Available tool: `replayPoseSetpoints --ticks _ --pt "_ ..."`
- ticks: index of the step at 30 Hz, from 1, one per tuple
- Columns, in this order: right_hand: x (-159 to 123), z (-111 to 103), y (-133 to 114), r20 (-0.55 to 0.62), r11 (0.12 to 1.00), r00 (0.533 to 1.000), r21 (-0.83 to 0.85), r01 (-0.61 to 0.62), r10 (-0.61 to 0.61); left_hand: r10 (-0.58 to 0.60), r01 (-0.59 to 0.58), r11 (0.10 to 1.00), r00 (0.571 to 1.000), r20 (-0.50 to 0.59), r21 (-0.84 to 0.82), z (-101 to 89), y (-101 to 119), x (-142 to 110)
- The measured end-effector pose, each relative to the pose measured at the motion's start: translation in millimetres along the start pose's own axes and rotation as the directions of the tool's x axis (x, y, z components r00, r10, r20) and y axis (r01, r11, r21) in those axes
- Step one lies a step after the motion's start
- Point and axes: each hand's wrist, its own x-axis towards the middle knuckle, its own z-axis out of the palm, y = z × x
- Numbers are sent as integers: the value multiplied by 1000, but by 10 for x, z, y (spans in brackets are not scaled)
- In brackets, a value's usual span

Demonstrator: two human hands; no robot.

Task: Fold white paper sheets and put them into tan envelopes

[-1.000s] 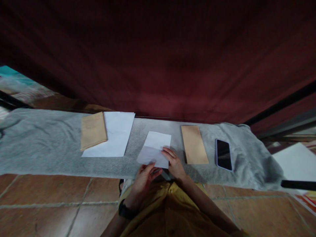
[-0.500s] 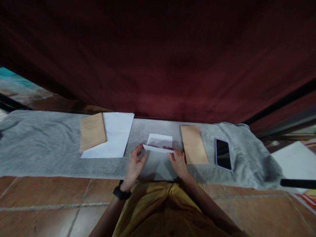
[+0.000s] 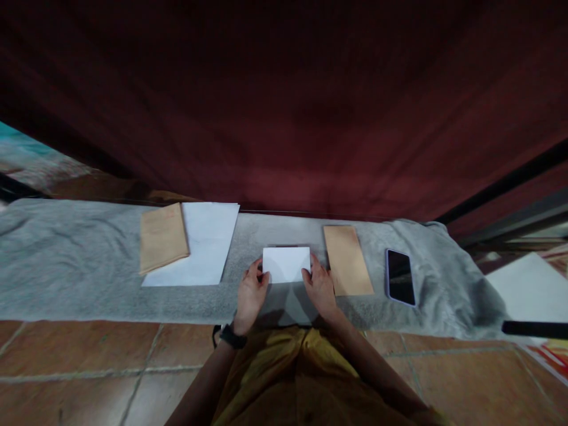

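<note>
A small white rectangle of folded paper (image 3: 286, 264) is held in front of me, its broad face turned up. My left hand (image 3: 252, 293) grips its left edge, thumb on top and fingers behind. At the opposite edge my right hand (image 3: 320, 289) holds it the same way. Just right of that hand lies a flat brown envelope (image 3: 349, 260). To the left, white sheets (image 3: 210, 236) lie on the grey cloth (image 3: 89, 260), with a stack of brown envelopes (image 3: 164, 238) over their left part.
A phone (image 3: 400, 277) with a dark screen and a pale purple case lies right of the single envelope. Behind the cloth-covered surface hangs a dark red curtain (image 3: 284, 148). More white paper (image 3: 528, 290) is at the far right, beside a black bar (image 3: 535, 329).
The folded paper has tilted from nearly edge-on to showing its full white face. My left hand has shifted slightly right and now grips its left edge.
</note>
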Motion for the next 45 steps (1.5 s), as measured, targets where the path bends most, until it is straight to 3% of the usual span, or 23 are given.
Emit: replayPoseSetpoints --ticks 9,15,20,22,25,28,31,34,45 --pt "-44 -53 -28 15 984 999 -169 46 -44 21 -28 973 999 34 227 -38 160 -50" --pt "-64 -103 -95 30 970 999 -237 50 -45 155 -160 902 987 44 402 -23 167 -78" --pt "-92 -122 -115 37 967 999 -251 43 -35 243 -220 864 970 8 452 -33 156 -115" --pt "-94 -139 -123 44 967 999 -252 38 -28 318 -294 862 948 10 413 10 159 -133" --pt "-93 -163 -166 53 976 998 -208 56 -46 471 -470 824 879 79 316 159 162 -189" --pt "-116 -141 -250 83 981 980 -57 184 -179 534 -558 771 829 166 308 354 155 -289" --pt "-175 -61 -318 143 943 932 64 327 -333 532 -582 727 813 237 363 493 146 -404" --pt "-245 18 -310 188 927 908 50 372 -375 503 -570 705 822 269 423 523 150 -474" --pt "-347 27 -82 139 924 934 -154 349 -330 377 -430 776 903 208 461 411 115 -492"
